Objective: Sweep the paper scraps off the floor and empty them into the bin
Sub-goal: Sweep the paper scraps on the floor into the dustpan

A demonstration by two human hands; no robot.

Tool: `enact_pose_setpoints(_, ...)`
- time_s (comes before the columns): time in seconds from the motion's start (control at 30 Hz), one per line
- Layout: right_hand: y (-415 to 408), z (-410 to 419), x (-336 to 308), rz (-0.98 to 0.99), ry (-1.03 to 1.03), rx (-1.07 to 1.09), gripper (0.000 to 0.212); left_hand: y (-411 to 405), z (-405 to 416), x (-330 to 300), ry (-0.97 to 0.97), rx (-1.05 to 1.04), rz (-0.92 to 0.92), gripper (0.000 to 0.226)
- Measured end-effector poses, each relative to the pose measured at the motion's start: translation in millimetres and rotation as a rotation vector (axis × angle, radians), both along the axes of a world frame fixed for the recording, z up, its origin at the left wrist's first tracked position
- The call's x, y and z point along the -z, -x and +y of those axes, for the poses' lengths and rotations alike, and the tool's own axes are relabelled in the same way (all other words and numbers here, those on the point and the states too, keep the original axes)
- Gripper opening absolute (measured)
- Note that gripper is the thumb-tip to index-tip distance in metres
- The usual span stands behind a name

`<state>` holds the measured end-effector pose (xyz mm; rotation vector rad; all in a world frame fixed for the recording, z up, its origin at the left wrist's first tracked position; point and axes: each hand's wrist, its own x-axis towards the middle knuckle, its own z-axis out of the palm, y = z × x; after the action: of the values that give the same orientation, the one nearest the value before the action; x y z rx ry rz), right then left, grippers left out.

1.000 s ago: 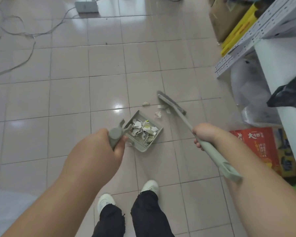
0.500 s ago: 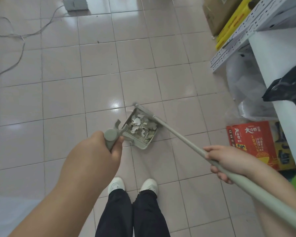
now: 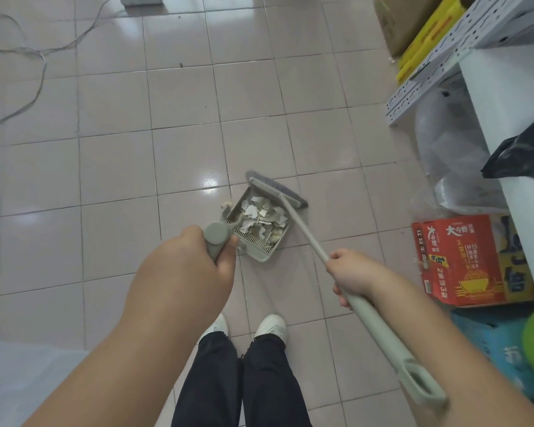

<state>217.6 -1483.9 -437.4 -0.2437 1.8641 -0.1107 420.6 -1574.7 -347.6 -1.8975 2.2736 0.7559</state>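
The left hand (image 3: 195, 266) grips the dustpan (image 3: 259, 224) handle, the right hand (image 3: 352, 272) grips the broom (image 3: 276, 189) at the pan's far lip, and the paper scraps (image 3: 264, 215) sit inside (one beside it), so keep it flat.

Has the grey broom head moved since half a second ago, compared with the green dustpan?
Yes. The grey broom head lay over the green dustpan; now it sits at its far open edge, away from the person.
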Motion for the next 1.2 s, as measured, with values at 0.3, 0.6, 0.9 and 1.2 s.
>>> enact_pose_setpoints(0.3,16.1,33.1,-58.0,-0.021,0.017,0.046,0.031,-22.7,14.2,-6.2,-0.050,-0.034,0.082,0.043)
enact_pose_setpoints(0.6,8.0,-37.9,-24.7,0.081,0.051,-0.006,0.013,-93.7,28.4,-25.4,-0.001,-0.163,0.081,0.042)
enact_pose_setpoints(0.9,-111.4,-69.6,22.4,0.094,0.020,-0.135,0.015,-162.4,28.7,-14.6,-0.027,-0.191,0.054,0.045)
enact_pose_setpoints(1.2,-165.0,18.4,-25.8,-0.037,-0.060,-0.165,0.022,-194.5,31.2,-5.0,-0.027,-0.162,0.027,0.043)
